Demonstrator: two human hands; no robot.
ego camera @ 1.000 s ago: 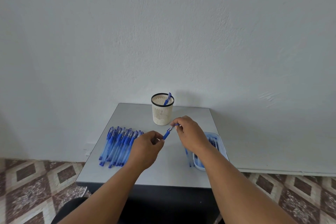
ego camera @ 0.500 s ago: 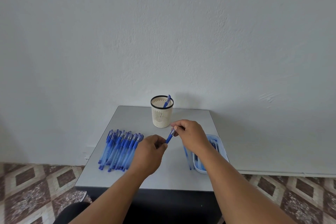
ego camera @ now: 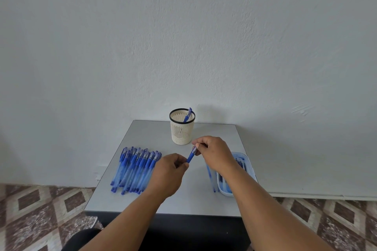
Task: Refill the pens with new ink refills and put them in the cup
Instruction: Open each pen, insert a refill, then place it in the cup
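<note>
Blue pen (ego camera: pixel 191 154) held above desk (ego camera: pixel 204 193) near cup (ego camera: pixel 182 126), left hand (ego camera: pixel 170 173) pinching its lower end, right hand (ego camera: pixel 214 154) pinching upper end; likely light, stiff, slick plastic, best gripped by rubber sleeve.

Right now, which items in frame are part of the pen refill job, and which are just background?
Job items:
- blue pen held between left hand and right hand
- pile of pens
- cup with one pen inside
- tray, contents unclear

Background:
- table
- wall
- tiled floor
</note>
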